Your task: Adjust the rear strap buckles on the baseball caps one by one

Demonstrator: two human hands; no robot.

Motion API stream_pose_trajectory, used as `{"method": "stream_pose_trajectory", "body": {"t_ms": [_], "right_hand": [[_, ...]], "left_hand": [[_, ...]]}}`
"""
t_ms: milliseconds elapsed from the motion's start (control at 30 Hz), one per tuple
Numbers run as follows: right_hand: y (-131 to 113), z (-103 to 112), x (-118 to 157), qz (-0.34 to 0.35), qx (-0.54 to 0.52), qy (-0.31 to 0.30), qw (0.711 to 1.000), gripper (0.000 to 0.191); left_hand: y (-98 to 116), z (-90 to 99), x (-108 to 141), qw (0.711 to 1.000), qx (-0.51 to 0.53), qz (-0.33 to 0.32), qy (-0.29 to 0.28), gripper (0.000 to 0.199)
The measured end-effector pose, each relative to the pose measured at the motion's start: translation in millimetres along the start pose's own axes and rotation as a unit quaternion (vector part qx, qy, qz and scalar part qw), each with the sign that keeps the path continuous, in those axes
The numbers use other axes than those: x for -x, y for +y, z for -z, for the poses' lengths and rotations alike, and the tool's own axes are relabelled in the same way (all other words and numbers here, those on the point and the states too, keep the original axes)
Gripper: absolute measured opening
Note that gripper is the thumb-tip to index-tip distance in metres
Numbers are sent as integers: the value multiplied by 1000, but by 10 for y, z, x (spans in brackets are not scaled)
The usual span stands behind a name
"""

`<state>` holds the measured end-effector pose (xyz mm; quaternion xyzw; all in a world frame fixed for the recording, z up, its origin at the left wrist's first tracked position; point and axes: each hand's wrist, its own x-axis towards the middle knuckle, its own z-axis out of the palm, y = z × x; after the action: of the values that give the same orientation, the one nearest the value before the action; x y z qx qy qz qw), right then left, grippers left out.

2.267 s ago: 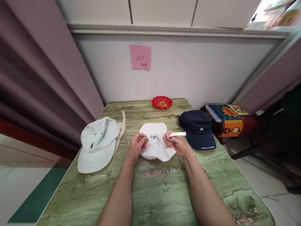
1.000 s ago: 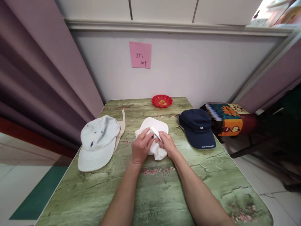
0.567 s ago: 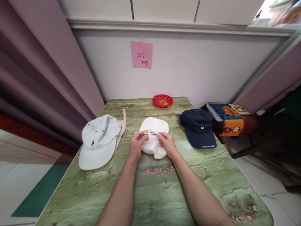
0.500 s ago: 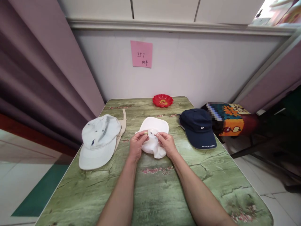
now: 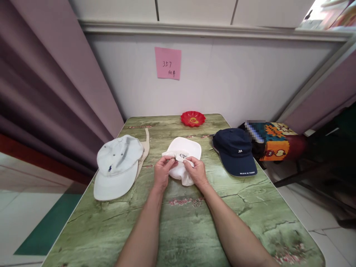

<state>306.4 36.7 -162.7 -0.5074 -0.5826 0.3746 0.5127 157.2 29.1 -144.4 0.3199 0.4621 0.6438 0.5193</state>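
A white cap (image 5: pixel 189 144) lies at the middle of the table, its brim pointing away from me. Dark lettering shows on its white fabric between my hands. My left hand (image 5: pixel 163 173) pinches the cap's left side, thumb against fingertips, where a small metal piece is mostly hidden. With thumb and bent fingers, my right hand (image 5: pixel 197 172) grips the cap just right of the lettering. Both hands cover part of the crown, which bunches up toward me.
On the left lies a pale cap (image 5: pixel 116 157) with a beige strapped piece (image 5: pixel 145 147) under it. A navy cap (image 5: pixel 235 152) rests at the right. A red scalloped dish (image 5: pixel 193 118) stands at the table's far edge, by the wall with a pink note (image 5: pixel 168 63).
The lettering on the white cap is now more exposed. The gold-coloured metal piece at my left fingertips is mostly covered now. My right fingers have shifted slightly downward on the cap.
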Motion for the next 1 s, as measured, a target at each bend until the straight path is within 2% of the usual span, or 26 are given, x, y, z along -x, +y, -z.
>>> {"method": "stream_pose_trajectory", "body": {"t_ms": [167,433,700,1000], "right_hand": [[-27,1,18,18,-31,4,999,26],[-61,8,65,29,13,82,996,24],[-86,18,64,49,14,57,997,22],[-89,28,67,56,34,54,996,23]], "left_hand": [[24,3,7,999,-30,-7,-24,29],[27,36,-2,1000,-11,6,-28,32],[55,55,16,997,-53,5,-61,31],[65,59,14,996,-54,9,-68,32]]}}
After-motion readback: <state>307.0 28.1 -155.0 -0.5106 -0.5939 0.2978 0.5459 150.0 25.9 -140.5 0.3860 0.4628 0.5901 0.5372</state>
